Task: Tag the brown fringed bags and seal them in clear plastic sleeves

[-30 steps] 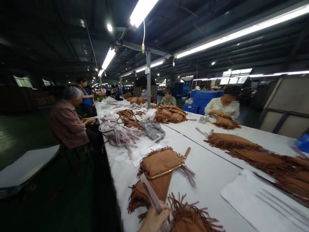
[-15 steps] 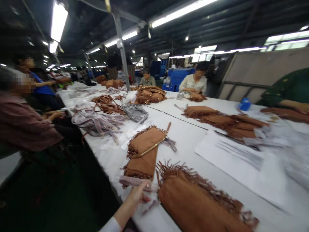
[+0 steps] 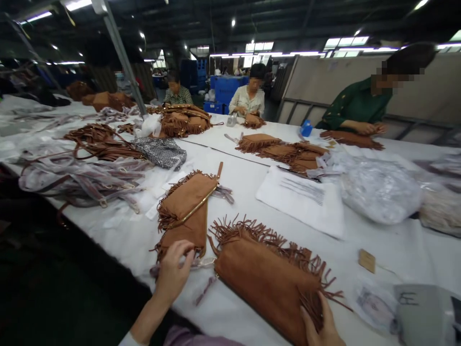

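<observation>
A brown suede fringed bag [image 3: 266,278] lies at the front of the table. My right hand [image 3: 322,324] grips its right end, thumb and fingers around the fringe there. My left hand [image 3: 173,271] is at the bottom edge of another brown fringed bag [image 3: 190,202] with a gold zip, lying partly over a similar one. Its fingers are bent, with thumb and fingertips apart. Under this hand runs a plastic-wrapped strap [image 3: 205,262] that reaches to the front bag's left end. A small wrapped piece [image 3: 206,290] hangs by that end.
Wrapped straps [image 3: 97,180] and bare brown straps [image 3: 99,142] lie heaped at left, beside a patterned grey bag [image 3: 162,151]. Right of centre are a white printed sheet [image 3: 302,197], clear plastic bags [image 3: 382,187] and a brown tag [image 3: 366,260]. Several co-workers sit across the table.
The view has turned right. My right hand has come into view on the front bag's right end. My left hand has let the wrapped strap down by the stacked bags.
</observation>
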Demonstrator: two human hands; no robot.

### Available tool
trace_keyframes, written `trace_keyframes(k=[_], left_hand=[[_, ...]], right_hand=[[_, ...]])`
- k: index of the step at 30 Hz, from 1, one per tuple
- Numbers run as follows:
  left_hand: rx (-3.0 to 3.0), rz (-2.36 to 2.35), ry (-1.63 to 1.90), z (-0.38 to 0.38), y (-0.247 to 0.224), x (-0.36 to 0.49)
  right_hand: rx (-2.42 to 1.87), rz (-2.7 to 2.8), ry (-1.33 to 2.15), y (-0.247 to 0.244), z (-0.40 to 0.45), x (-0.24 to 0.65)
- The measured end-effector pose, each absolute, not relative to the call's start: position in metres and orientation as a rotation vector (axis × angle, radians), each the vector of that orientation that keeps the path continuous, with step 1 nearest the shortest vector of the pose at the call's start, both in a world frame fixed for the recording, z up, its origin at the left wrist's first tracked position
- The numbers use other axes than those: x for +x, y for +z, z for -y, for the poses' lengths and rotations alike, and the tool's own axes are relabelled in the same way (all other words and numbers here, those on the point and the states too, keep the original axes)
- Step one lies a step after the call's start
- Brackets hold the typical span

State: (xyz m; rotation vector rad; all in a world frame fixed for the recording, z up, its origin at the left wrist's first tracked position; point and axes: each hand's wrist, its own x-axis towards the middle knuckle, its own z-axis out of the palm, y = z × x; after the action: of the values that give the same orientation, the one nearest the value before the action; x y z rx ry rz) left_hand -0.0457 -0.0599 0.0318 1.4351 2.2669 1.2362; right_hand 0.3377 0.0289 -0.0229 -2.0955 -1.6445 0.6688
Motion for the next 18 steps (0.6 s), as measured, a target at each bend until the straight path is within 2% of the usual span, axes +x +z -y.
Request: trace_keyframes(k=[3,9,18], left_hand=[[1.669,-2.039,0.84,0.03,0.022,-0.029],[1.645,-2.154,0.315,0.015,0.002,-0.018],[1.781,-1.885,0.301,0.014,-0.036,-0.024]], right_hand=[[-2.116,1.611,0.678,-0.024,-0.026,0.336],[-2.129,1.558,0.661,-0.031,-0.013,0.335],[-1.843,1.516,0.609,-0.054,0.001,0.34]])
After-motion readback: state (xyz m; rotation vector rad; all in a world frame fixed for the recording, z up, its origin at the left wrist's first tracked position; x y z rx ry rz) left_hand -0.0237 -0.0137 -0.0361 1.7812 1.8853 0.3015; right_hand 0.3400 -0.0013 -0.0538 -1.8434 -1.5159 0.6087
